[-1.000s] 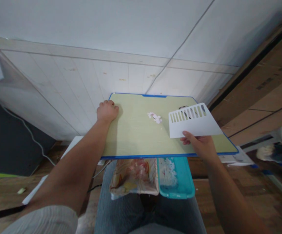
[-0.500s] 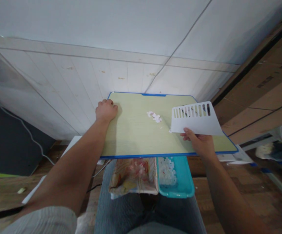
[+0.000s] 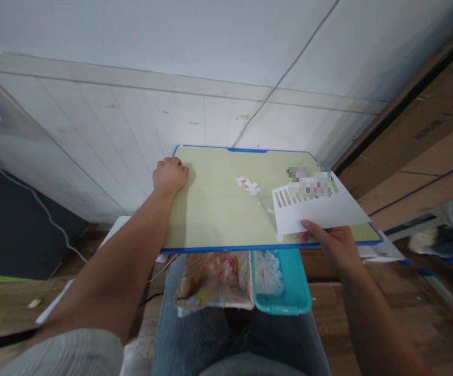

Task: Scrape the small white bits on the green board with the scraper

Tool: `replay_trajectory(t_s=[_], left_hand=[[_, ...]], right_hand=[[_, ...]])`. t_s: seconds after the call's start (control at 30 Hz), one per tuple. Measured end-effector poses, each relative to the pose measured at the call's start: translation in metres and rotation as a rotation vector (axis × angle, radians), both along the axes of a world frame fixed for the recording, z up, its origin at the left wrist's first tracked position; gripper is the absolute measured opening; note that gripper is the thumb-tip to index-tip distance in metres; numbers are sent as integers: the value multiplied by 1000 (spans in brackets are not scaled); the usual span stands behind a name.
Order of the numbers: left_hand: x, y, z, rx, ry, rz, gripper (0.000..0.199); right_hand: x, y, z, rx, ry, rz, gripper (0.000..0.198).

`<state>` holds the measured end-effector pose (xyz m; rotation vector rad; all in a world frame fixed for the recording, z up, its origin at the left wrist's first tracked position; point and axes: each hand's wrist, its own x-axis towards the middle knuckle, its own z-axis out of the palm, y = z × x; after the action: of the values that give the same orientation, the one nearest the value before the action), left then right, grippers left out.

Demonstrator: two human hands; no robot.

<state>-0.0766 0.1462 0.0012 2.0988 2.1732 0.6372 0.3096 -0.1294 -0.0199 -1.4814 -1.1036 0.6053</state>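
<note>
One white card [image 3: 328,213] with slots is pinched by the right hand [image 3: 334,243] over the right side of one yellow board [image 3: 214,214]. The board's left edge is touched by the left hand [image 3: 170,175], fingers curled; any grip cannot be told. One blue tub [image 3: 296,287] is seen below.

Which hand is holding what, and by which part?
Right hand: white slotted sheet, by its near edge, opposite the slots, thumb on top. Left hand: at the board's left edge; can't tell whether it grips.
</note>
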Motion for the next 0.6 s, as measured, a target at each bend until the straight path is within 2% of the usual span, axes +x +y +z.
replay_trajectory(t_s=[0.17,0.33,0.47,0.6], left_hand=[[0,0,0,0,16,2,53],[0,-2,1,-10,-1,0,51],[0,-2,1,-9,3,-7,52],[0,-1,1,-12,3,-1,53]], right_hand=[[-2,-4,2,22,-9,46,49],[-3,-3,3,47,-21,-33,48],[-3,3,-3,37,-73,-80,51],[-7,8,-9,92,-60,-143,55]])
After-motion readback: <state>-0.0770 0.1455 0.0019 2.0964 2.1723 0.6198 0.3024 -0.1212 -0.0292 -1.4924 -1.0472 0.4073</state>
